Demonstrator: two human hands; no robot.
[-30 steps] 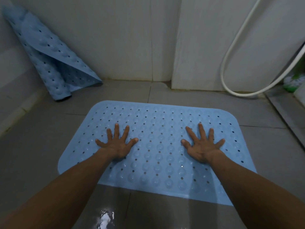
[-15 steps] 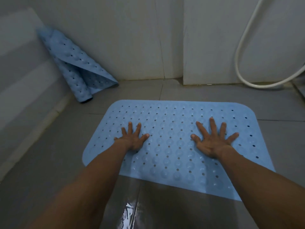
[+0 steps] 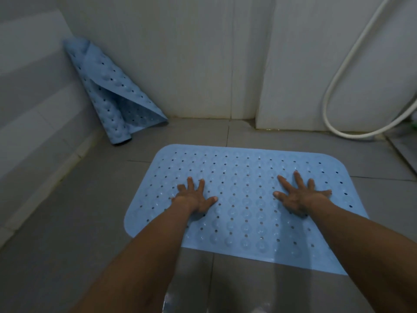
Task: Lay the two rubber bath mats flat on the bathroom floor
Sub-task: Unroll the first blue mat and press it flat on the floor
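Note:
A light blue rubber bath mat (image 3: 246,177) with rows of holes and bumps lies flat on the grey tiled floor in front of me. My left hand (image 3: 194,197) rests palm down on its left half with the fingers spread. My right hand (image 3: 300,197) presses palm down on its right half, fingers also spread. Neither hand holds anything. A second blue bath mat (image 3: 108,96) is loosely rolled and folded, leaning upright in the far left corner against the wall.
White tiled walls (image 3: 198,59) close the back and left. A white shower hose (image 3: 338,91) loops down the right wall to the floor. A raised ledge (image 3: 404,150) runs along the right. The tile near my knees is wet and shiny (image 3: 191,299).
My view has swung left, so the rolled mat sits closer to the centre. Both hands stay pressed on the flat mat in about the same spots.

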